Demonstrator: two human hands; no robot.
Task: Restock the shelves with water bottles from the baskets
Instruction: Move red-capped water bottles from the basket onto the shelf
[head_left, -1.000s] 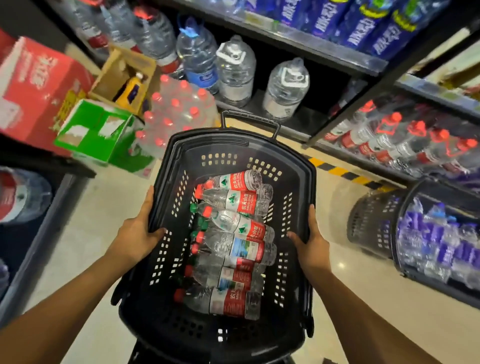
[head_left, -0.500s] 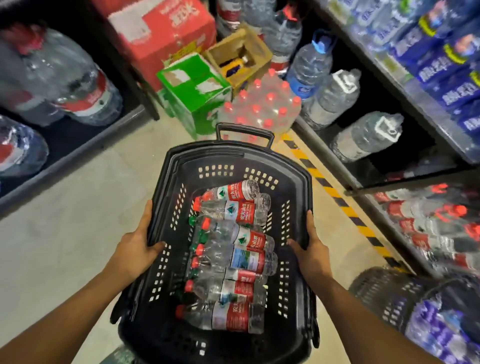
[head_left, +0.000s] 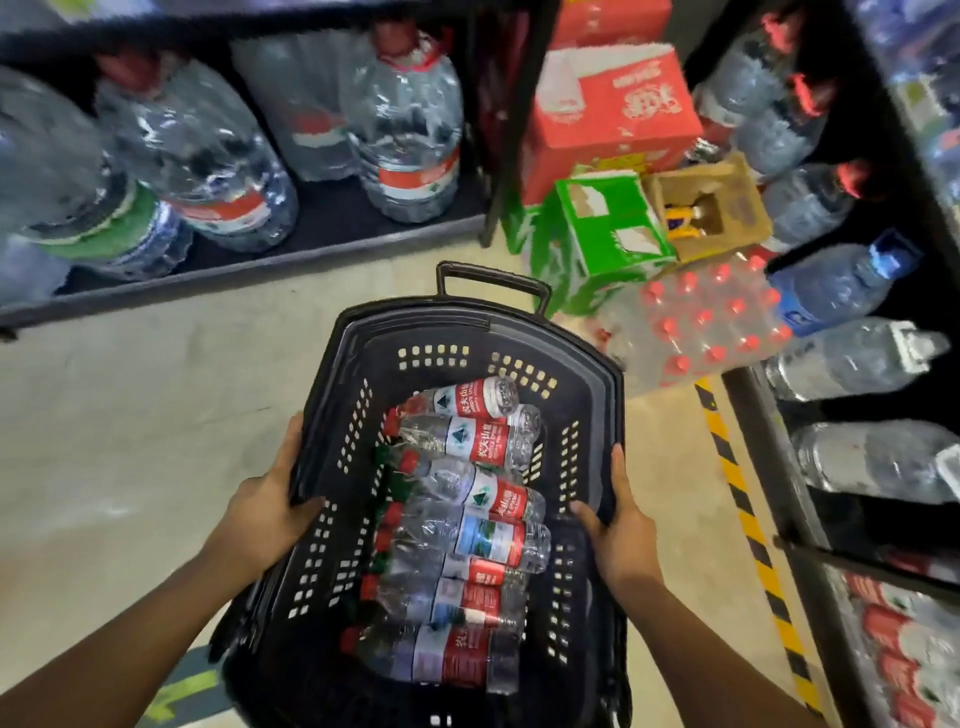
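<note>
- The black basket (head_left: 587, 384) is gripped at its rims by the left hand (head_left: 260, 519) and right hand (head_left: 623, 535), fingers curled.
- Water bottles (head_left: 467, 519) are laid inside; shelves (head_left: 322, 244) lie at 11 o'clock.

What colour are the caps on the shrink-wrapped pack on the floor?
Red, best seen in the head view, on the shrink-wrapped pack beside the green box.
</note>
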